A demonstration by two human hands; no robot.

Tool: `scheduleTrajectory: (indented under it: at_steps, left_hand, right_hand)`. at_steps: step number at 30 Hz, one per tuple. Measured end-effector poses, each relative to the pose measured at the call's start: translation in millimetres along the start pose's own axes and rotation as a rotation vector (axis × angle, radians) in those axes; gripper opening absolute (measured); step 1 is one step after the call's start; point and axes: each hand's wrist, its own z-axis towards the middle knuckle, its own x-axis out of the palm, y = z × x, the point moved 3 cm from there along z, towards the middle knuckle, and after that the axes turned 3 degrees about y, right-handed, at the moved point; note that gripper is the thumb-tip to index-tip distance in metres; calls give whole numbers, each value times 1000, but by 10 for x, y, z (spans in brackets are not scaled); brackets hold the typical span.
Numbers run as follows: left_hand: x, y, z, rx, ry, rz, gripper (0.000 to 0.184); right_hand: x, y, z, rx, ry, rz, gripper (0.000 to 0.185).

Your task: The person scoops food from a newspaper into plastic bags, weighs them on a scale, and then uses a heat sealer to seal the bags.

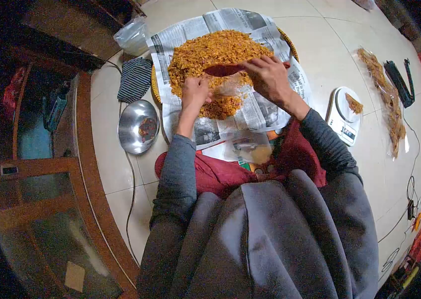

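While the right hand (270, 78) has fingers clamped on the scoop (223, 70) over the flakes (215, 46), the left fingers (204, 83) pinch the bag (231, 85); floor (320, 45) spreads beyond the newspaper (265, 112) edge, two o'clock.

Bright floor tiles (320, 55), dim grainy left side, dark fisheye-curved edges

"Where does this view look from?"
"The wearer's head, facing forward and steeply down over the grey garment (290, 244)."
"How near?"
"Close: that garment fills the bottom foreground, with the left hand (197, 92) and right hand (271, 82) beyond, above centre."
"And how wide?"
"Very: lines of the tiled floor (379, 184) curve towards dark, rounded edges."
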Motion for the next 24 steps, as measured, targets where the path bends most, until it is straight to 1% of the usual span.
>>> scheduleTrajectory:
  at_steps: [2,3,4,5,6,7,8,9,10,11,12,13,14,16,17,20,21,22,23,24]
  left_hand:
    - [-15,26,-21,-1,-9,-10,27]
    - [-13,26,-56,26,-11,-109,26]
    - [-6,9,-74,21,-21,-139,25]
    - [23,-29,-92,21,-16,-172,24]
    - [7,-131,-140,-16,74,-40,23]
    - [22,-174,-196,-53,62,-145,24]
    - [49,-38,-149,45,38,-228,27]
    - [-40,-17,-119,-28,96,-122,29]
    - [-138,-220,-269,180,152,-104,28]
    - [-180,-89,-227,172,131,-244,26]
    - [-152,-289,-350,276,89,-230,22]
    - [-64,-291,-320,256,156,-190,21]
    - [16,-323,-292,236,216,-149,21]
    - [181,-504,-309,123,207,-113,20]
    - [261,-587,-304,70,199,-92,20]
    - [514,-547,-68,117,293,-151,19]
    - [614,-536,21,167,328,-211,18]
    - [706,-638,37,186,318,-213,18]
    - [822,-787,16,205,307,-216,18]
    - [942,-909,17,226,295,-220,18]
  right_hand:
    - [110,-121,-56,297,-31,398,30]
    - [356,-265,-122,356,-127,744,32]
    - [438,-257,-147,370,-41,764,40]
    - [626,-228,-207,324,-72,756,47]
    - [681,-149,-266,419,246,786,45]
    - [955,-97,-380,341,266,1085,38]
    - [1101,-44,-423,446,395,1050,30]
    - [1108,-3,-453,330,77,958,25]
    - [1061,46,-466,437,133,1020,25]
    - [1177,13,-477,414,134,914,26]
    - [1103,21,-458,412,115,849,28]
    - [997,59,-464,404,103,787,30]
    - [991,62,-535,466,116,886,31]
    - [920,27,-624,570,129,1087,33]
    - [825,-50,-695,572,166,951,34]
    - [336,-430,-1163,644,50,853,37]
    - [259,-647,-1465,669,-38,685,38]
    - [149,-869,-1800,689,-124,515,40]
    - [-151,-1025,-2049,698,-71,430,43]
    - [-323,-1187,-2336,808,-14,335,49]
